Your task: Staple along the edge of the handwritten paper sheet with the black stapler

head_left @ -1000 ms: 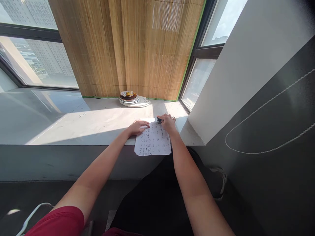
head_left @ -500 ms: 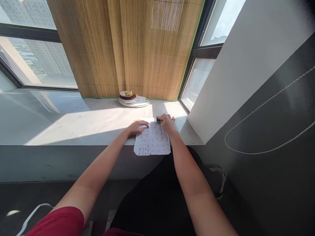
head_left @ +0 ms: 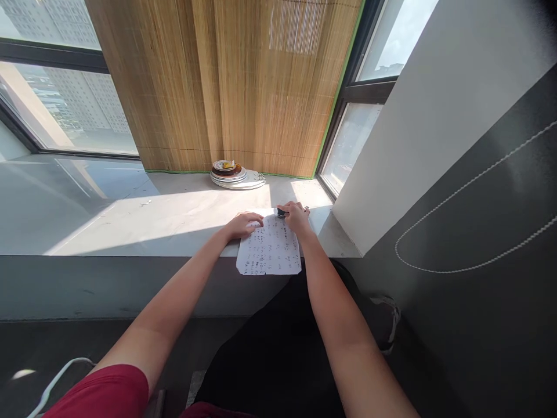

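Note:
A sheet of white paper [head_left: 270, 255] covered in rows of dark handwriting lies on the window ledge, and its lower part juts past the front edge. My left hand [head_left: 244, 225] rests on the paper's upper left side, fingers stretched out and lying on it. At the top right of the sheet, my right hand [head_left: 296, 217] is closed around a small black stapler-like tool [head_left: 281, 213]. The tool's dark end pokes out to the left of my fingers, over the paper's top edge. My hand hides most of it, so its exact kind is unclear.
A stack of plates [head_left: 230, 177] with a small yellow item on top stands at the back of the ledge [head_left: 174, 209], against a bamboo blind [head_left: 243, 87]. Windows flank the blind. A bead chain [head_left: 435, 271] hangs at right, near a grey wall.
Both hands, the paper and the black tool keep practically the same places. Only a very slight shift of the whole view shows.

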A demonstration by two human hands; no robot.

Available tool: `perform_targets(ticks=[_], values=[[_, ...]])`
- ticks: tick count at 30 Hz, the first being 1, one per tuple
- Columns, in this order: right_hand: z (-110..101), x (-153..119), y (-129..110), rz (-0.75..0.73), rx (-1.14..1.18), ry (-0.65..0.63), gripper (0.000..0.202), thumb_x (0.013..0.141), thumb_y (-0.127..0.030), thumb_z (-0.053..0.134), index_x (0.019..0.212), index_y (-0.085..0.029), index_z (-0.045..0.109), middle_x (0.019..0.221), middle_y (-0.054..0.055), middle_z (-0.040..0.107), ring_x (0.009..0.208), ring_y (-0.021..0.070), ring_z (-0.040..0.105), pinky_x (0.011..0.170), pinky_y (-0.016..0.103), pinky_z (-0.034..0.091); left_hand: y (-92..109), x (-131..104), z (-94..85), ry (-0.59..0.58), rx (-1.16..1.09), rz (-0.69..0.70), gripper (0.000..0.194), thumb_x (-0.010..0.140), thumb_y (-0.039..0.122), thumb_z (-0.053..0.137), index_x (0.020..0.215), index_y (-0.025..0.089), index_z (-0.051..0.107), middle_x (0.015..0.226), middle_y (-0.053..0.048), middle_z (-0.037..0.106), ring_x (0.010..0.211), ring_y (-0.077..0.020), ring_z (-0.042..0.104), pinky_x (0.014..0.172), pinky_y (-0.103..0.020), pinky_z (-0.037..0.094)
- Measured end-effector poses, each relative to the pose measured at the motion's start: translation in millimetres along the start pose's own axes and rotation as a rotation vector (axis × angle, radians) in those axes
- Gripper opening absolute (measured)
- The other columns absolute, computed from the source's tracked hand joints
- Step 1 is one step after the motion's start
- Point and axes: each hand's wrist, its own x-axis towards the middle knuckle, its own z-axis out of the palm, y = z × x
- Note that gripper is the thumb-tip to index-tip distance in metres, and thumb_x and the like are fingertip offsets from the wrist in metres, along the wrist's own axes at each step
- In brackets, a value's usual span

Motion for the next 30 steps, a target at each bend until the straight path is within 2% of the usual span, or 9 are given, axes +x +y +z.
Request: perform_targets(ticks=[5, 11, 14, 16, 18, 21, 24, 27, 30], values=[[1, 0, -3, 0.015, -0.022, -0.015, 0.057, 0.098, -0.006, 0.046, 0.137, -0.037, 0.074, 0.127, 0.008, 0.067, 0.128, 0.0303, 0.052, 0.123, 0.068, 0.021, 1, 0, 0.1, 0.003, -0.002, -0.003, 0.040, 0.078, 0.013, 0.056, 0.106, 0.026, 0.081, 0.140, -0.003, 0.075, 0.134, -0.0289, 0.066, 0.123, -0.049, 0.046], [9, -1, -11, -0.006, -0.115, -0.019, 0.057, 0.095, -0.004, 0.049, 0.139, -0.031, 0.074, 0.129, 0.013, 0.066, 0.134, 0.0351, 0.047, 0.125, 0.075, 0.011, 0, -1, 0.3, -0.010, -0.026, -0.026, 0.038, 0.081, 0.015, 0.056, 0.107, 0.026, 0.081, 0.141, -0.004, 0.074, 0.136, -0.0288, 0.065, 0.123, -0.047, 0.046], [13, -4, -14, -0.014, -0.173, -0.010, 0.059, 0.095, 0.000, 0.046, 0.137, -0.029, 0.075, 0.131, 0.015, 0.065, 0.136, 0.0360, 0.047, 0.125, 0.075, 0.008, -2, -1, 1.4, 0.001, -0.022, -0.019, 0.041, 0.077, 0.013, 0.055, 0.107, 0.025, 0.080, 0.140, -0.004, 0.074, 0.135, -0.0281, 0.065, 0.124, -0.047, 0.045], [12, -7, -13, -0.033, -0.201, 0.001, 0.060, 0.094, 0.000, 0.048, 0.137, -0.031, 0.075, 0.134, 0.014, 0.064, 0.138, 0.0362, 0.046, 0.125, 0.075, 0.010, -3, -2, 2.0, 0.014, -0.019, -0.016, 0.043, 0.075, 0.012, 0.055, 0.106, 0.025, 0.080, 0.139, -0.004, 0.074, 0.134, -0.0274, 0.066, 0.124, -0.047, 0.046], [9, -8, -10, -0.047, -0.189, 0.021, 0.062, 0.093, 0.000, 0.052, 0.140, -0.035, 0.073, 0.135, 0.013, 0.063, 0.136, 0.0350, 0.049, 0.123, 0.071, 0.020, -4, -2, 2.2, 0.021, -0.023, -0.016, 0.042, 0.075, 0.012, 0.055, 0.106, 0.025, 0.080, 0.139, -0.005, 0.074, 0.134, -0.0269, 0.066, 0.123, -0.046, 0.047], [2, -6, 0, 0.003, -0.125, 0.074, 0.066, 0.092, -0.003, 0.056, 0.146, -0.038, 0.068, 0.131, 0.011, 0.064, 0.127, 0.0319, 0.055, 0.114, 0.058, 0.037, -5, -2, 1.9, 0.019, -0.031, -0.022, 0.041, 0.075, 0.012, 0.055, 0.105, 0.026, 0.080, 0.140, -0.004, 0.074, 0.134, -0.0262, 0.066, 0.123, -0.045, 0.048], [-4, -4, 11, 0.085, -0.091, 0.127, 0.064, 0.093, -0.004, 0.056, 0.148, -0.034, 0.067, 0.125, 0.012, 0.065, 0.123, 0.0316, 0.056, 0.107, 0.050, 0.042, -6, -2, 1.4, 0.015, -0.041, -0.017, 0.041, 0.075, 0.012, 0.054, 0.105, 0.025, 0.080, 0.140, -0.005, 0.074, 0.134, -0.0263, 0.067, 0.123, -0.046, 0.048], [-10, -6, 17, 0.212, -0.067, 0.239, 0.056, 0.095, -0.006, 0.052, 0.142, -0.030, 0.071, 0.123, 0.014, 0.063, 0.121, 0.0339, 0.055, 0.104, 0.052, 0.042, -7, -1, 1.5, 0.009, -0.043, -0.019, 0.042, 0.076, 0.012, 0.055, 0.106, 0.025, 0.080, 0.141, -0.006, 0.073, 0.136, -0.0266, 0.065, 0.124, -0.047, 0.046], [-16, -11, 12, 0.329, 0.005, 0.454, 0.058, 0.099, -0.011, 0.044, 0.151, -0.026, 0.063, 0.130, 0.019, 0.060, 0.122, 0.0375, 0.053, 0.102, 0.057, 0.044, -7, -1, 2.0, 0.012, -0.048, -0.027, 0.040, 0.077, 0.013, 0.055, 0.106, 0.025, 0.080, 0.141, -0.005, 0.073, 0.136, -0.0267, 0.065, 0.124, -0.047, 0.046]])
